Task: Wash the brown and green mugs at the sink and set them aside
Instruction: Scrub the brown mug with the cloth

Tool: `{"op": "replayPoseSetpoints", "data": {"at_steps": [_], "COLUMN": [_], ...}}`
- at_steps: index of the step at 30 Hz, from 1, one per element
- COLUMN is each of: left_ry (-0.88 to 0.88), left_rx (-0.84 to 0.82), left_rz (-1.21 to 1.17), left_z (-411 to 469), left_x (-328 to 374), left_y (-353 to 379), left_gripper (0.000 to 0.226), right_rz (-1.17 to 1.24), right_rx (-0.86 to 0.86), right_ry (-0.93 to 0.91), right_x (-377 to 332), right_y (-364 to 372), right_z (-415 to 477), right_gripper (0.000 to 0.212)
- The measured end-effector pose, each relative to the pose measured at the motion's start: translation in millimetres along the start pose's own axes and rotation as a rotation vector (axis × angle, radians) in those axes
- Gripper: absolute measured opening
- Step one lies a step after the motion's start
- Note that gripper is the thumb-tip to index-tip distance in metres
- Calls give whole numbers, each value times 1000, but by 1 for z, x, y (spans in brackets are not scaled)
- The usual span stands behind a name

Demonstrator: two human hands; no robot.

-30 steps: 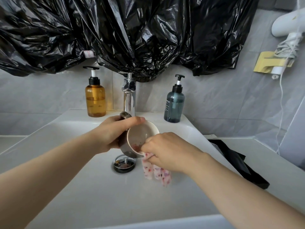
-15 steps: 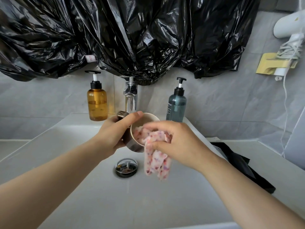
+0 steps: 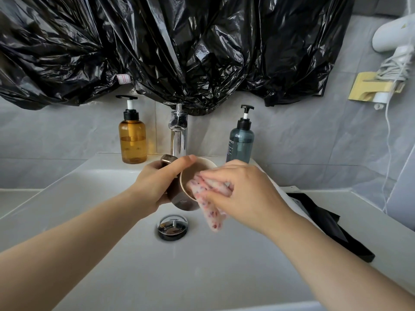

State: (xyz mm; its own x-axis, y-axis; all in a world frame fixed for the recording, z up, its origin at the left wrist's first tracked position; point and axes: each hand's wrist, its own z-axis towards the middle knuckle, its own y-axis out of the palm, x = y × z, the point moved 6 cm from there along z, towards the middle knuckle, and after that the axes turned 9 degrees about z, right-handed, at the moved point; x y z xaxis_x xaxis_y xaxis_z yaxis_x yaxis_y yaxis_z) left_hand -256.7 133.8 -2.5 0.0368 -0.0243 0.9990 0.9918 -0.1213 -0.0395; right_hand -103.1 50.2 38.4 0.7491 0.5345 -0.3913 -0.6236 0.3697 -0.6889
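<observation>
The teal pump bottle (image 3: 240, 142) carries white lettering ending in "POO", with finer lines beneath too small to read, and the red-printed tag (image 3: 123, 78) on the black plastic sheet (image 3: 202, 52) is illegible.

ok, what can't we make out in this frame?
Head view:
brown mug outer wall: mostly under the left hand.
Mug's inside: mostly covered by the cloth and right hand.
Whether the tap runs: the area below it is blocked by the left hand and mug.
green mug: nowhere in frame.
</observation>
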Motion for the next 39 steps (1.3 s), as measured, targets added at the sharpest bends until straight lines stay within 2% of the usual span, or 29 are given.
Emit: {"op": "replayPoseSetpoints", "data": {"at_steps": [2,4,5,9,14,17,20,25,28,30,33,39], "left_ry": [-6,-8,-11,-15,-5,-6,-6,0,3,1,4,23], "left_rx": [7,9,7,8,-29,-43,-47,-19,-21,-33,-49,-102], "left_rz": [-16,-8,-5,11,50,84,85,49,60,73,69,88], "left_z": [3,4,4,3,3,2,2,2,2,1,0,-2], "left_x": [-1,-2,-3,-4,-5,-7,-7,-2,-2,-3,-3,-1], "left_y": [-3,-4,-3,-1,6,8,6,0,0,4,9,15], "left_gripper": [53,55,55,53,43,44,52,46,50,53,47,42], "right_rz": [34,58,56,-38,-322,-376,-318,-262,-396,-504,-536,-373], "right_rx": [32,145,135,-170,-370,-451,-399,-206,-306,-378,-389,-402], "right_ry": [-64,-135,-154,-164,-168,-138,-173,-158,-139,-119,-98,-64], "right_x": [0,-3,-4,-8,-4,-2,-10,-18,-19,-18,-16,-7], "right_y": [-6,-17,-17,9,32,36,30,12,24,33,38,41], "right_z": [0,-1,-2,-7,-14,-17,-14,-7,-9,-11,-11,-8], "right_gripper": [29,13,9,15,31,40,34,31,26,32,43,70]}}
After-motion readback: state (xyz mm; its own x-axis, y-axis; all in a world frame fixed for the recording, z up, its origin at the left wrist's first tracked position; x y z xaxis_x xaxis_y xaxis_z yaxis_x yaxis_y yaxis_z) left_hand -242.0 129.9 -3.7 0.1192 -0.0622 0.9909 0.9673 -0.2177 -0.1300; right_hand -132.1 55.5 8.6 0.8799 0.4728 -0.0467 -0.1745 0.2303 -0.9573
